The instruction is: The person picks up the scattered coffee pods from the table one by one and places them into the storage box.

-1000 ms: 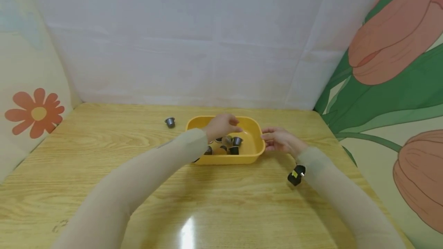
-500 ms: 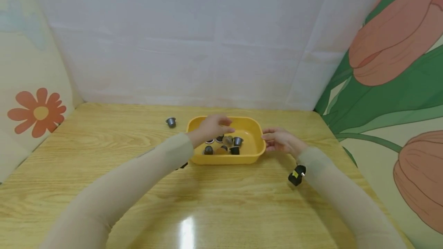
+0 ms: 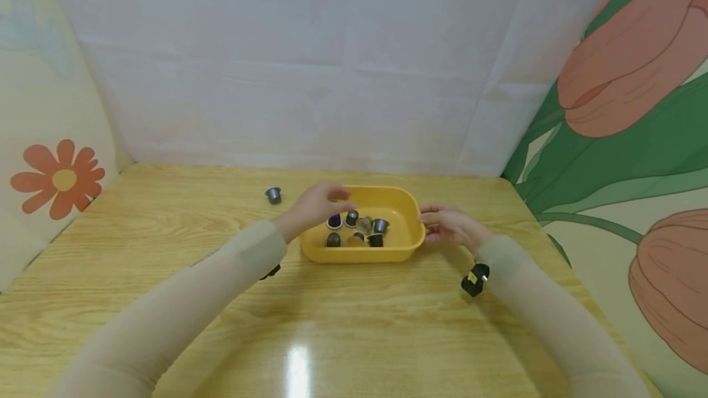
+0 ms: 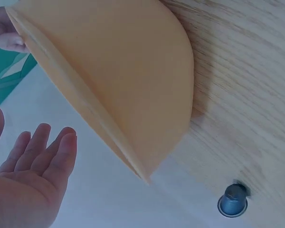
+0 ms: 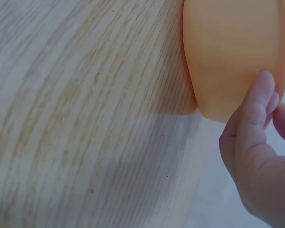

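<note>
A yellow plastic tub [image 3: 362,255] on the wooden table contains several coffee capsules, among them a dark one [image 3: 334,240] and a grey one [image 3: 380,226]. My left hand [image 3: 316,206] hovers over the tub's left end, fingers loosely extended and apart, holding nothing. In the left wrist view the open palm [image 4: 26,192] is beside the tub's rim. My right hand [image 3: 450,226] holds the tub's right end; in the right wrist view its fingers [image 5: 256,107] rest against the outer wall. A lone grey capsule [image 3: 273,195] stands on the table left of the tub.
The wooden table [image 3: 354,324] runs back to a white cloth backdrop [image 3: 310,78]. Flower-patterned panels [image 3: 625,140] flank both sides. Small black devices [image 3: 474,280] hang at the wrists.
My left hand has moved left from the middle of the tub to its left end, uncovering more capsules. The right hand has stayed at the tub's right end.
</note>
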`<action>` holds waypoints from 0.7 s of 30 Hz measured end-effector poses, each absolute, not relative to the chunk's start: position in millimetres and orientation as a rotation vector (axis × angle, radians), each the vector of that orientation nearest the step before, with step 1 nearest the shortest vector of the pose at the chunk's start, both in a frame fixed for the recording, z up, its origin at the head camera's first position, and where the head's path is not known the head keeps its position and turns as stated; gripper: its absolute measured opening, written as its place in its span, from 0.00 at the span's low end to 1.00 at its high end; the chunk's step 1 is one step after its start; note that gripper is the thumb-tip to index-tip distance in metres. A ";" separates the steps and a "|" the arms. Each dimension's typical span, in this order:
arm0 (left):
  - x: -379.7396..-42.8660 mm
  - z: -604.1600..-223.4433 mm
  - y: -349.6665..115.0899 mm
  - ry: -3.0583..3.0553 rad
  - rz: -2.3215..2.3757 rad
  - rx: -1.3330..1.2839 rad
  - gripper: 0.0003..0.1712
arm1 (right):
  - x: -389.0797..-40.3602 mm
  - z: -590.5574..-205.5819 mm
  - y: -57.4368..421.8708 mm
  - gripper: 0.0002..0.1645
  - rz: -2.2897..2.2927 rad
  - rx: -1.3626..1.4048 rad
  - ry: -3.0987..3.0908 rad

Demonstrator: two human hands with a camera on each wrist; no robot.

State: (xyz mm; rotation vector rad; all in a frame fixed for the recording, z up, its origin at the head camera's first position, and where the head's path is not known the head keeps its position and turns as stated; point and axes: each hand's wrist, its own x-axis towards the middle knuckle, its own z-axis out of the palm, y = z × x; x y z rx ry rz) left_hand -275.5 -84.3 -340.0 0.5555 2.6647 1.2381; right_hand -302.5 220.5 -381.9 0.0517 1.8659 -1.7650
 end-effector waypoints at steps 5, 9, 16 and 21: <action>-272.3 -339.7 -92.7 2.668 1.264 0.509 0.29 | -303.3 -382.4 220.8 0.26 -1.756 0.051 1.870; -272.3 -341.5 -98.6 2.695 1.275 0.496 0.28 | -303.7 -383.8 220.7 0.26 -1.760 0.044 1.869; -270.0 -343.7 -110.4 2.707 1.297 0.466 0.27 | -302.8 -384.1 220.4 0.26 -1.753 0.033 1.878; -268.1 -343.8 -119.7 2.714 1.308 0.442 0.27 | -302.7 -383.6 220.9 0.26 -1.757 0.030 1.877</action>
